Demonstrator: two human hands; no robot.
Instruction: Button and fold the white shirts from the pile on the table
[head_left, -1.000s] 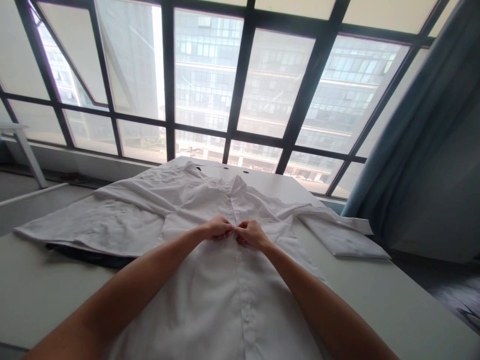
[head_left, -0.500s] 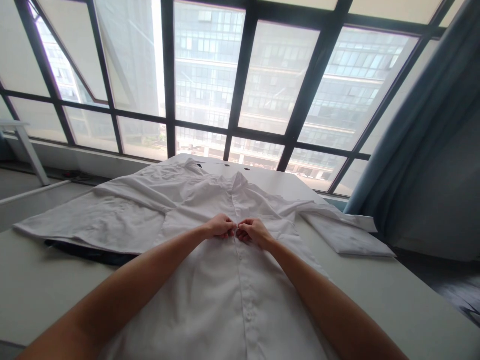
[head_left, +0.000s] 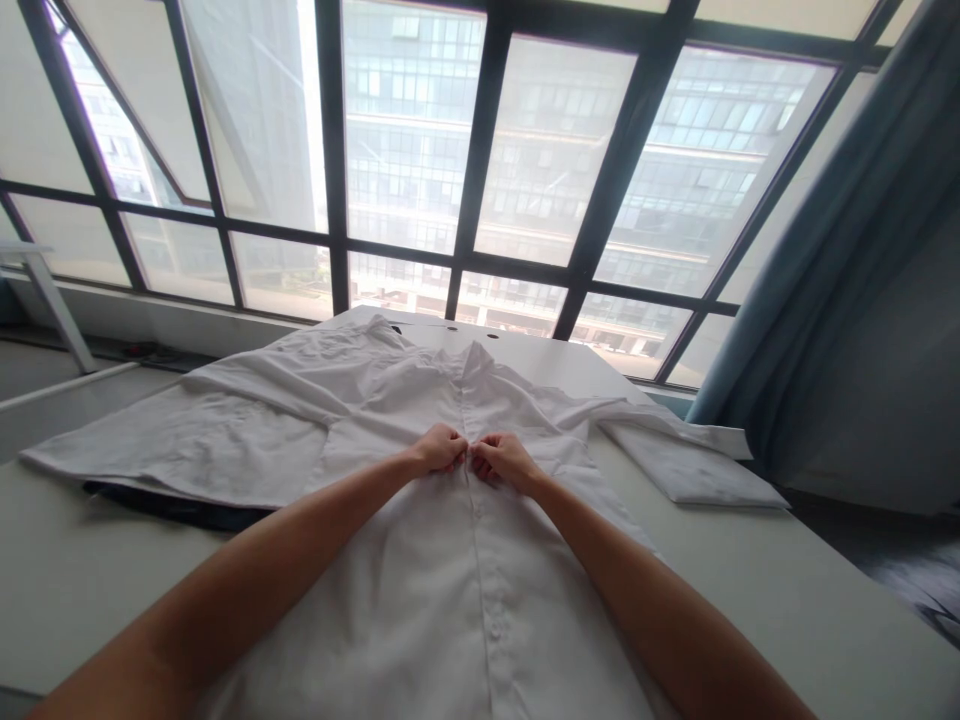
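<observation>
A white button-up shirt (head_left: 397, 570) lies spread out over the table, its collar toward the windows and its hem toward me. Down its middle runs the front placket, with small buttons along the lower part. My left hand (head_left: 441, 449) pinches the placket from the left side, fingers closed. Right against it, my right hand (head_left: 501, 460) is closed on the placket from the other side. Fingertips of both hands meet at the seam; whether a button sits between them is too small to tell.
The white table (head_left: 757, 570) reaches toward the large windows. A folded white cloth (head_left: 697, 470) lies at the right by a sleeve. Something dark (head_left: 176, 508) shows under the left sleeve. A blue-grey curtain (head_left: 795, 260) hangs at right, a white table frame (head_left: 56, 305) stands at left.
My hands have drawn slightly closer together at the placket, so the small gap between the fingertips has closed. The shirt lies as before; the view has shifted a little.
</observation>
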